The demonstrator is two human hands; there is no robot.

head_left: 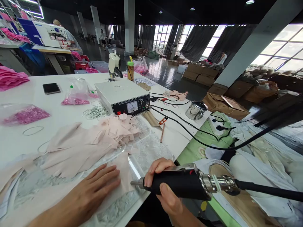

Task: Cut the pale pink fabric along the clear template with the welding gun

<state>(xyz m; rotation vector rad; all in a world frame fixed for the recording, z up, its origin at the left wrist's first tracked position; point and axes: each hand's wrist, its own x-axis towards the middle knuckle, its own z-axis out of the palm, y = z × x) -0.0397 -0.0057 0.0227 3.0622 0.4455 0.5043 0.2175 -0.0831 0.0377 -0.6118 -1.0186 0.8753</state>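
Observation:
My left hand (91, 189) lies flat, fingers stretched out, on a pale pink piece of fabric (124, 171) over a clear, marbled sheet (156, 148). In my right hand (164, 189) is a black handheld ultrasonic cutter (182, 183), its metal tip at the right edge of that fabric. Whether the tip touches the fabric I cannot tell. Its thick cable leaves to the right. Behind my left hand lies a heap of cut pale pink fabric pieces (113, 129). Beyond it stands the white generator box (125, 94) with a dial and knobs.
A black cable (189, 127) arcs from the box to the right. Near the box lie an orange box cutter (163, 120), a metal mug (196, 110) and white elastic loops (95, 112). Bags of pink pieces (26, 115) and a phone (51, 88) lie left. Padded fabric (253, 170) is piled right.

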